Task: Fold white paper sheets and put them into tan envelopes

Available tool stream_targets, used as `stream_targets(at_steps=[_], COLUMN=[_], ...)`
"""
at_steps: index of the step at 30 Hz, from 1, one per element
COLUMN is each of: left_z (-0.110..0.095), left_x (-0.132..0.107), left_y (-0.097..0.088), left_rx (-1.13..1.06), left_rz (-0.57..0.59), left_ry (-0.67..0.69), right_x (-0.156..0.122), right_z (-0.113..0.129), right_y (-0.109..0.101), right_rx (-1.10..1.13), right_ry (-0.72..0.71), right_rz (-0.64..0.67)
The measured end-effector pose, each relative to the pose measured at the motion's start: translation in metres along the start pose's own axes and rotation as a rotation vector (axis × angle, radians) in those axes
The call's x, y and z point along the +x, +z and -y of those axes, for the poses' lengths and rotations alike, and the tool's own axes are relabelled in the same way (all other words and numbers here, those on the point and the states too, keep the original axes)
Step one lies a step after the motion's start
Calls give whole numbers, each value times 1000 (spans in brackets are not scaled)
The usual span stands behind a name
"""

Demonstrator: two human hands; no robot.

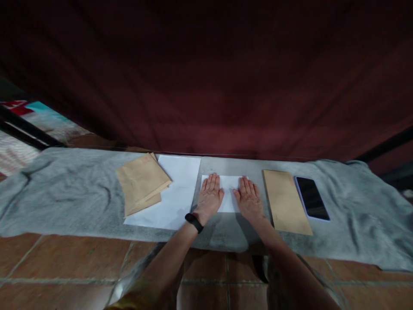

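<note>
A small white sheet of paper [229,193], perhaps folded, lies flat on the grey cloth in front of me. My left hand [210,196] presses flat on its left side, fingers stretched forward; a black band is on that wrist. On the sheet's right side rests my right hand [249,199], also flat with the fingers out. To the left, larger white paper [180,183] lies partly under several brown envelopes [143,178]. Right of my right hand is a brown envelope or stack of them [287,200], lying lengthwise.
A phone [312,198] with a pale purple edge lies beside the right-hand envelope. Grey cloth [74,185] covers the long, narrow surface. Behind it hangs a dark red curtain [206,94]. Brown floor tiles [80,258] show in front, below the cloth's edge.
</note>
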State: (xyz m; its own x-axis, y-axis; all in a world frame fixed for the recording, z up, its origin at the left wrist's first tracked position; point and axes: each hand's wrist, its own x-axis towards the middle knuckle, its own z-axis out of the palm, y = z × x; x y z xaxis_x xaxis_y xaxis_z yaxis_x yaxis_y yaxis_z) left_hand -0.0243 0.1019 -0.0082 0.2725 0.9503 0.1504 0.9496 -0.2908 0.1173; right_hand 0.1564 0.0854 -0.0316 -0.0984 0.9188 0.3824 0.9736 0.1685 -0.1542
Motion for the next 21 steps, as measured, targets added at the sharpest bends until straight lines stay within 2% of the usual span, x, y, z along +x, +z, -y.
stream_targets(at_steps=[8,15,21], left_z=[4,9,9], left_x=[-6,-10,-10], left_y=[0,-4,-5], left_rx=[12,31,32], left_rz=[-37,-34,-41], left_ry=[-16,7,14], right_x=[-8,0,5], right_z=[-8,-26,-34], right_y=[-9,-32,-41], right_rx=[-13,63,99], right_ry=[44,141,222], right_rz=[-25,103,182])
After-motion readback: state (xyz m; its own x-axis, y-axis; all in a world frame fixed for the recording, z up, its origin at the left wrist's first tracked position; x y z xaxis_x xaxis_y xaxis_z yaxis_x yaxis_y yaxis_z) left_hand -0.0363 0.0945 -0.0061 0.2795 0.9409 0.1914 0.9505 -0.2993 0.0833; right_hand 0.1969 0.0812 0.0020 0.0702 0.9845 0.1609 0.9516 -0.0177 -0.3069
